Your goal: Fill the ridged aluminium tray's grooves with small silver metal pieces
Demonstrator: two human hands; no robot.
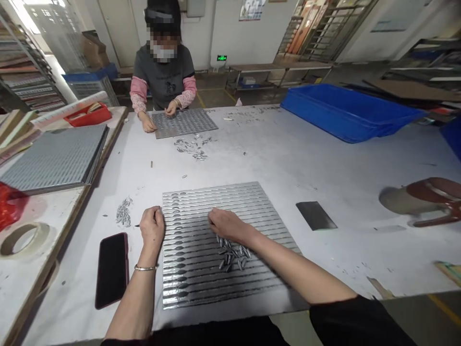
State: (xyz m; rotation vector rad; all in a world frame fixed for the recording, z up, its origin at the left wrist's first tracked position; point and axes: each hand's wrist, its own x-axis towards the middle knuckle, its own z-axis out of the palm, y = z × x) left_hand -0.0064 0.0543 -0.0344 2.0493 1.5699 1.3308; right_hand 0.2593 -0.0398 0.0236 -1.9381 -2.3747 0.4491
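In front of me lies a silvery mosaic sheet [230, 283] with horizontal strips; a column of darker leaf-shaped pieces fills gaps near its left side. My left hand [151, 227], fingers curled closed, rests at the sheet's left edge; a small dark tip shows beside it, and what the fingers hold is hidden. Over the sheet's middle, my right hand [226, 224] is closed with its fingertips bent down; I cannot make out anything between them. Loose leaf-shaped pieces [232, 254] lie in a heap on the sheet, just below my right wrist.
Left are a phone [112, 270], a small pile of slivers [124, 212], a tape roll [23, 240] and stacked sheets [57, 156]. Right are a dark plate [316, 215], a mug [425, 199] and a blue bin [345, 115]. Opposite, a co-worker [165, 77] handles another sheet [185, 124].
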